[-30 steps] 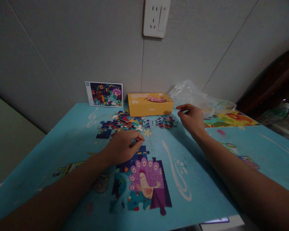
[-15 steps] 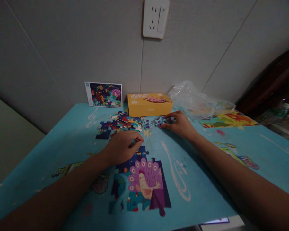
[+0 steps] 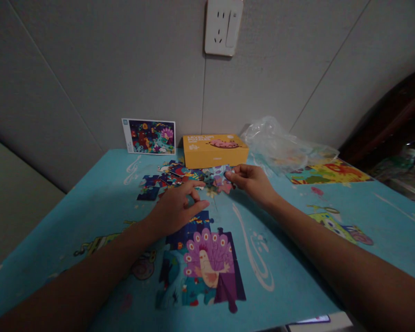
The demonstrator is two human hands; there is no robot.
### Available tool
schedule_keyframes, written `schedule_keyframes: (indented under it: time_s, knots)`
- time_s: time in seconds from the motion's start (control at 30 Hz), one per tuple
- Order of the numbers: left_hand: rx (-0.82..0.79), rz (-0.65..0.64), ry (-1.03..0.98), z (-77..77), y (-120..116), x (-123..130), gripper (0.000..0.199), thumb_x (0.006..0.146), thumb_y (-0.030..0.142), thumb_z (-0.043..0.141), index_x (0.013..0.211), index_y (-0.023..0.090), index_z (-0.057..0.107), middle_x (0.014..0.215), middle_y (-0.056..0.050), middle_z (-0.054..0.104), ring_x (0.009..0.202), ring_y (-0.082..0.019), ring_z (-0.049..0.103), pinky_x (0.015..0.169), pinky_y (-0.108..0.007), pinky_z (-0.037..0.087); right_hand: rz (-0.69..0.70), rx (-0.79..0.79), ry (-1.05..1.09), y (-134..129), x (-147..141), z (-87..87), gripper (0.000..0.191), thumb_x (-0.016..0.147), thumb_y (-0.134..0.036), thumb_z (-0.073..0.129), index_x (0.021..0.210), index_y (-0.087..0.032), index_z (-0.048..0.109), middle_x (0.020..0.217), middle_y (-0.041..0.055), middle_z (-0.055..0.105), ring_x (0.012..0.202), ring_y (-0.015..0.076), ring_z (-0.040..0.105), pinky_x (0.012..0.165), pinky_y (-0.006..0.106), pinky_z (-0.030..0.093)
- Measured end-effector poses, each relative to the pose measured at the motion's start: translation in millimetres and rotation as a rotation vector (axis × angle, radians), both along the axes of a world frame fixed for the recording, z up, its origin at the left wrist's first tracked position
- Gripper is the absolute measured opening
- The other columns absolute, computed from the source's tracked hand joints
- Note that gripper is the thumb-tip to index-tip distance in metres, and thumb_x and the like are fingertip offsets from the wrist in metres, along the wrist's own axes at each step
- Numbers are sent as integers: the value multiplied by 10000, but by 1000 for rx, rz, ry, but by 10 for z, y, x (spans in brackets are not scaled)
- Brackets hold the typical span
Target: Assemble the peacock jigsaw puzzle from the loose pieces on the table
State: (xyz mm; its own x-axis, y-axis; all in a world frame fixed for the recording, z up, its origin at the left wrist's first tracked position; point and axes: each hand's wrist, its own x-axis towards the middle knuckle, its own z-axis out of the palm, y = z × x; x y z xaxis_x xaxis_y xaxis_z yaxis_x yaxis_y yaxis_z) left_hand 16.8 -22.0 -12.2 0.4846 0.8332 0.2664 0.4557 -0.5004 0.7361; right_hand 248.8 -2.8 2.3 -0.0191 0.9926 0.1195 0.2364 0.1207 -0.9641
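Between the thumb and fingers of my right hand [image 3: 252, 182] is a jigsaw piece [image 3: 222, 179] in purple, pink and pale blue, tilted up near the front of the yellow box. My left hand [image 3: 180, 205] is above the table with thumb and fingers apart, nothing in it. Just beyond it lies a pile of loose jigsaw pieces [image 3: 180, 174], partly overlapping. Nearer to me is the joined part of the puzzle [image 3: 209, 267], which shows a pink-purple peacock; my left hand and wrist cover its upper left edge.
A yellow puzzle box [image 3: 214, 154] stands against the wall, with a picture card [image 3: 151, 137] leaning to its left. On the right are a clear plastic bag [image 3: 276, 143] and an orange-yellow picture sheet [image 3: 330, 173]. A patterned blue cloth [image 3: 100, 198] covers the table.
My right hand has brought the piece a little left and turned its printed side toward me. The fingers of my left hand have spread from a curled pose.
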Motion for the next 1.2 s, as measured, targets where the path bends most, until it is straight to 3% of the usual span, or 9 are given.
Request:
schedule_keyframes:
  time_s: [0.2, 0.3, 0.4, 0.63, 0.77, 0.83, 0.93, 1.1, 1.2]
  knots:
    - [-88, 72, -90, -32, 28, 17, 217, 853, 374, 582, 807, 184, 488, 643, 56, 538, 429, -54, 444, 406, -168, 269, 240, -62, 17, -188, -272, -93, 387, 657, -464, 788, 689, -178, 530, 570, -35, 536, 495, 73, 417, 467, 231, 284]
    - [-185, 78, -241, 14, 12, 33, 219, 880, 370, 544, 810, 204, 421, 655, 49, 606, 374, -47, 441, 380, -162, 292, 280, -79, 61, -170, -250, -126, 345, 672, -425, 782, 732, -177, 550, 572, -45, 537, 462, 62, 395, 436, 225, 266]
    - [-205, 168, -357, 102, -5, 41, 240, 899, 378, 510, 804, 220, 356, 645, 47, 646, 277, -38, 377, 316, -166, 253, 302, -96, 88, -142, -207, -118, 318, 692, -411, 761, 760, -180, 554, 544, -56, 529, 416, 62, 396, 401, 224, 280]
    - [-178, 457, -480, 107, 109, -14, 234, 873, 383, 559, 935, 202, 424, 635, 36, 676, 275, -63, 416, 334, -188, 352, 310, -82, 124, -135, -210, -122, 274, 682, -332, 759, 812, -171, 580, 595, -44, 566, 441, 70, 473, 418, 222, 369]
    - [-268, 499, -450, 76, 160, -42, 357, 858, 342, 577, 1142, 160, 460, 881, -57, 746, 291, -51, 426, 340, -204, 368, 317, -113, 127, -142, -206, -128, 261, 675, -292, 750, 845, -176, 589, 610, -43, 572, 454, 75, 492, 448, 236, 403]
    - [-285, 504, -423, 90, 153, -41, 434, 846, 337, 591, 1211, 152, 446, 903, -64, 745, 297, -54, 432, 328, -200, 340, 312, -117, 125, -148, -205, -128, 260, 675, -282, 743, 857, -179, 588, 616, -40, 576, 463, 82, 494, 464, 248, 414]
    - [-243, 430, -337, 109, 107, -17, 344, 849, 398, 578, 1082, 146, 554, 798, -36, 727, 310, -57, 417, 328, -198, 308, 298, -125, 122, -169, -230, -130, 277, 674, -292, 739, 877, -190, 580, 616, -36, 585, 477, 96, 504, 483, 264, 425]
    - [-103, 48, -19, 89, 2, 37, 226, 834, 368, 586, 739, 170, 640, 648, 7, 673, 402, -67, 443, 414, -190, 321, 340, -154, 48, -201, -262, -113, 321, 692, -357, 728, 924, -197, 575, 625, -23, 625, 485, 117, 529, 503, 278, 440]
    - [-81, 84, -44, 90, -5, 16, 238, 858, 361, 562, 720, 175, 612, 589, 13, 645, 447, -90, 505, 457, -195, 369, 194, 22, -177, -138, -146, -69, 214, 765, -358, 666, 872, -177, 625, 681, 21, 666, 574, 143, 579, 576, 291, 449]
